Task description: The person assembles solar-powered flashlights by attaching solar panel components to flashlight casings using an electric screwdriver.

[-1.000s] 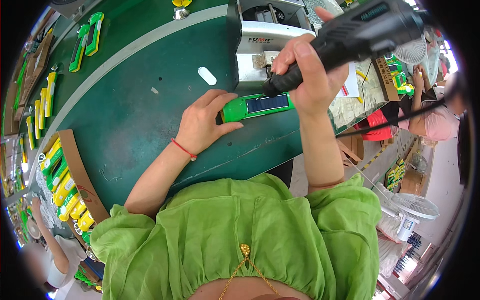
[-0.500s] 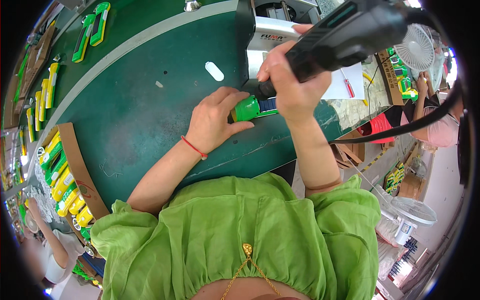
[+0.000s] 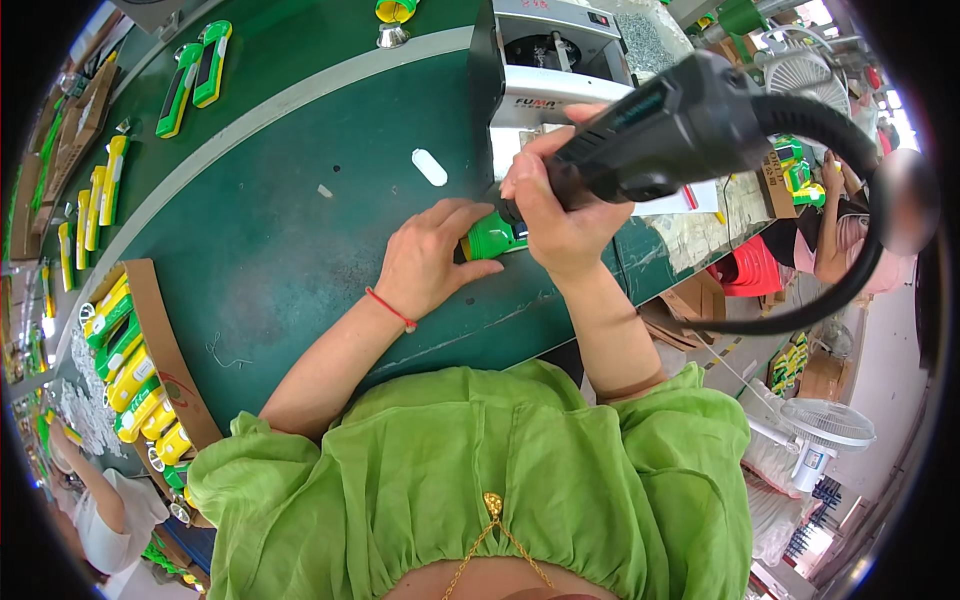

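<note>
My left hand (image 3: pixel 428 252), a red cord on its wrist, is wrapped round the wide round head of a green flashlight (image 3: pixel 488 238) lying on the table. My right hand (image 3: pixel 568 212) grips a black electric screwdriver (image 3: pixel 655 130). The tool slants down to the left, its nose against or just over the flashlight beside my left fingers; the exact contact is hidden. My right hand covers most of the flashlight's body. A thick black cable (image 3: pixel 862 215) loops from the tool's back end past my right forearm.
Behind my hands stands a white-and-black screw feeder (image 3: pixel 545 88). A white oval piece (image 3: pixel 430 167) lies on the green table (image 3: pixel 270 230). At left, a cardboard box (image 3: pixel 165 350) holds several green and yellow flashlights. More flashlights (image 3: pixel 193 78) lie beyond the pale strip. Co-workers sit at both sides.
My right hand and the electric screwdriver have moved left and closer to the flashlight, and the tool's back end is lower. My left hand keeps its hold. The view has shifted slightly.
</note>
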### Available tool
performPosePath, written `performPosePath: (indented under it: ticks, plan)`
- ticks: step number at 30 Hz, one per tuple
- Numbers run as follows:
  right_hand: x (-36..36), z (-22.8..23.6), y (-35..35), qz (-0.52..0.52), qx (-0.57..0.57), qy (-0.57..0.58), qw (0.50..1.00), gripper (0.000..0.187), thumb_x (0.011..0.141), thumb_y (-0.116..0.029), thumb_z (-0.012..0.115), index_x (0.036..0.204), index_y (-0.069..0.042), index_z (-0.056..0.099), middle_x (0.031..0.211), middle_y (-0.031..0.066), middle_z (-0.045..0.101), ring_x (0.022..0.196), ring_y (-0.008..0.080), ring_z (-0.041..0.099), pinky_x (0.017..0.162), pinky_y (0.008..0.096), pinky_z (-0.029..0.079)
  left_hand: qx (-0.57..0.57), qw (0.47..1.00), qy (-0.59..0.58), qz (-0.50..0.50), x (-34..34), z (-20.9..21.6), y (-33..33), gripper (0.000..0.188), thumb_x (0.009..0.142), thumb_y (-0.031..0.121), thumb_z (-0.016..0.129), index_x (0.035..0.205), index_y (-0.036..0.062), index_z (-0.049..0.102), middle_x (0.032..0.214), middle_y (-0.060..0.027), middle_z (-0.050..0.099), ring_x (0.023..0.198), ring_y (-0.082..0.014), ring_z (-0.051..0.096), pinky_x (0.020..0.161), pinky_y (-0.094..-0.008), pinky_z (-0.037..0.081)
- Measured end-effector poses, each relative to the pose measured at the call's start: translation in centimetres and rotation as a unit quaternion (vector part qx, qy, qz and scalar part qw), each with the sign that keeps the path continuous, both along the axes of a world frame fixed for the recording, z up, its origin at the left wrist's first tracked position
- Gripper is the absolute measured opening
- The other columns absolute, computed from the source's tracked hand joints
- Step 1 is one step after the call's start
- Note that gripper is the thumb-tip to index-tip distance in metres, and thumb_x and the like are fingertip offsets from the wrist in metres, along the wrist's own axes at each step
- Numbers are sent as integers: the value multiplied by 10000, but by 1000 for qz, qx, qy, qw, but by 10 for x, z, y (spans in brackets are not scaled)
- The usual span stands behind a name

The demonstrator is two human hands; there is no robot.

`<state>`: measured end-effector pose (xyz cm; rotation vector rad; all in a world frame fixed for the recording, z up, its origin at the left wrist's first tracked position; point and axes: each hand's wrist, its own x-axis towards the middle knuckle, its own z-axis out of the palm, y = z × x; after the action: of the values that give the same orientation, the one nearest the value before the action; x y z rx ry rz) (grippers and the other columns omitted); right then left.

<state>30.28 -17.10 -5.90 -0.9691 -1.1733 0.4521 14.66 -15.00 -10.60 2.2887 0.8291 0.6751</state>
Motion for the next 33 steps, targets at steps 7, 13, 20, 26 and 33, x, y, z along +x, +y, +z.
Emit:
performPosePath:
  ticks: [7,13,20,26,33]
  plan:
    - [24,38,-12,-50,70,31,996,577,887,-39,498,1377,73,213,690,99,586,550,165,564,578,312,519,37,999,14,-11,-11,-1,4,547,661,252,844,1129,62,634,1120,-90,648,897,-282,657,745,-353,547]
    - [58,54,5,-45,133,-43,989,598,871,-22,526,1362,106,209,669,109,575,533,176,570,581,343,539,-8,999,34,4,-24,7,6,533,661,214,850,1127,62,641,1126,-81,653,903,-257,661,705,-321,547]
    - [55,45,13,34,101,1,994,421,841,9,597,1205,92,402,688,92,604,550,150,595,568,302,523,10,1000,13,6,-25,5,3,534,665,219,847,1128,53,636,1124,-77,652,882,-252,660,694,-318,540]
    - [33,41,-7,85,34,69,993,609,864,-47,534,1390,68,249,654,102,538,521,159,535,542,335,510,-7,1000,24,9,-17,6,7,537,670,231,841,1141,77,635,1116,-75,653,890,-256,659,705,-323,541]
    - [-3,29,-29,46,50,18,998,643,858,-33,548,1384,59,189,687,123,568,536,168,547,562,327,529,9,1000,-2,6,-14,4,4,529,668,206,841,1140,83,639,1106,-78,656,884,-269,655,748,-339,541]
